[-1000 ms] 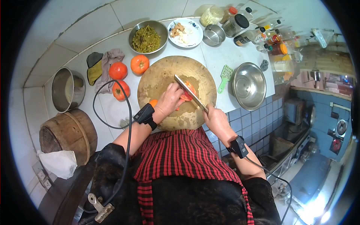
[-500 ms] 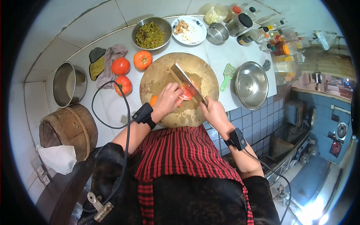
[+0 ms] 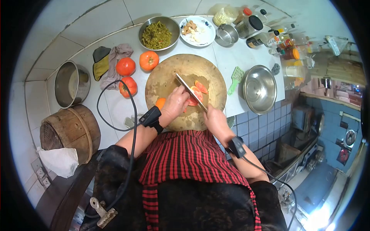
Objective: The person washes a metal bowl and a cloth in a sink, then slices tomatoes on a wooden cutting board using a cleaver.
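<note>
On the round wooden chopping board (image 3: 165, 77), my right hand (image 3: 216, 122) grips the handle of a cleaver (image 3: 190, 91), its blade edge-down at the tomato. My left hand (image 3: 175, 104) has its fingers curled on the tomato piece (image 3: 192, 101) just left of the blade. Tomato slices (image 3: 200, 87) lie on the board to the right of the blade. Another orange-red tomato piece (image 3: 160, 102) shows beside my left wrist. Three whole tomatoes (image 3: 125, 67) sit left of the board.
Behind the board stand a bowl of chopped greens (image 3: 157, 35), a plate of ginger and garlic (image 3: 206, 34) and a small metal cup (image 3: 226, 35). Right are a green grater (image 3: 236, 79), a steel bowl (image 3: 259, 89) and bottles (image 3: 256, 39). Left are a pot (image 3: 72, 84) and a wooden bucket (image 3: 73, 131).
The cleaver has shifted slightly left and now shows its blade nearly edge-on. More tomato slices show to its right. My right hand has moved a little left with it.
</note>
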{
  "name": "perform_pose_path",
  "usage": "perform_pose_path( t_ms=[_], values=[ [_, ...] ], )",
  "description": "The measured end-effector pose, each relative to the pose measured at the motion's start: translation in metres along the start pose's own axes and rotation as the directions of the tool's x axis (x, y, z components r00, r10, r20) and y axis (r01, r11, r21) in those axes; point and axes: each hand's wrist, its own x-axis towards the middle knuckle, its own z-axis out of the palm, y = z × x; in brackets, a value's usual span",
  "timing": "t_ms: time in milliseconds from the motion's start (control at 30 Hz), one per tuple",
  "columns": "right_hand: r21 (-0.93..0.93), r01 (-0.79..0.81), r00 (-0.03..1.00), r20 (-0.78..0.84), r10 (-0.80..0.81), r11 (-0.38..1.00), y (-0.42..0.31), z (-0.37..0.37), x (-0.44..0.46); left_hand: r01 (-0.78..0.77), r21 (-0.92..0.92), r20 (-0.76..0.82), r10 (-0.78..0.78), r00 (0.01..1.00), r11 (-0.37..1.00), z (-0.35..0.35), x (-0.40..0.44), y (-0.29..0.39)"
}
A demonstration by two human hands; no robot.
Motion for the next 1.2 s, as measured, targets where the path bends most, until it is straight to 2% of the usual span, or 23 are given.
perform_pose_path(
  t_ms=[100,200,300,367,533,633,700,767,867,967,1000,1200],
  values=[
    [0.060,0.034,0.997,-0.067,-0.029,0.998,0.004,0.020,0.018,0.013,0.019,0.000,-0.013,1.000,1.000,0.002,-0.002,0.000],
    [0.159,0.059,0.997,-0.052,-0.052,0.986,0.009,0.001,0.011,0.010,0.083,-0.022,-0.008,1.000,0.997,-0.001,-0.007,0.001],
    [0.212,0.050,0.998,-0.044,-0.042,0.976,0.001,-0.021,-0.005,0.042,0.056,-0.037,-0.040,0.999,0.998,0.000,-0.009,0.002],
    [0.087,0.016,0.999,0.040,-0.019,0.996,-0.005,-0.034,-0.012,0.046,0.053,-0.031,-0.045,0.999,0.998,0.000,-0.009,0.003],
    [0.056,0.021,0.999,0.039,-0.023,0.998,-0.007,-0.021,-0.013,0.032,0.061,-0.039,-0.030,0.999,0.998,0.000,-0.009,0.000],
    [0.043,0.038,0.999,0.025,-0.039,0.998,-0.008,0.000,0.001,0.053,0.054,0.014,-0.054,0.998,0.997,0.002,-0.010,0.001],
    [0.064,0.059,0.996,-0.069,-0.055,0.996,-0.007,0.023,0.016,0.018,0.054,-0.031,-0.016,0.999,0.998,0.003,-0.009,0.002],
    [0.065,0.055,0.997,-0.064,-0.051,0.996,-0.007,0.025,0.019,0.043,0.041,-0.032,-0.042,0.999,0.998,0.001,-0.009,0.002],
    [0.239,0.106,0.991,-0.108,-0.082,0.965,-0.001,0.010,0.014,0.063,0.028,-0.037,-0.062,0.997,0.998,0.004,-0.010,-0.001],
    [0.187,0.097,0.994,-0.073,-0.085,0.978,-0.014,-0.022,-0.001,0.058,0.047,-0.022,-0.057,0.998,0.997,0.005,-0.017,-0.002],
    [0.129,0.070,0.997,0.004,-0.071,0.989,-0.022,-0.036,-0.006,0.045,0.058,-0.017,-0.044,0.999,0.997,0.003,-0.013,-0.002],
    [0.063,0.045,0.995,0.086,-0.051,0.997,-0.013,-0.023,-0.011,0.075,0.050,-0.028,-0.073,0.997,0.996,0.000,-0.014,0.000]
  ],
)
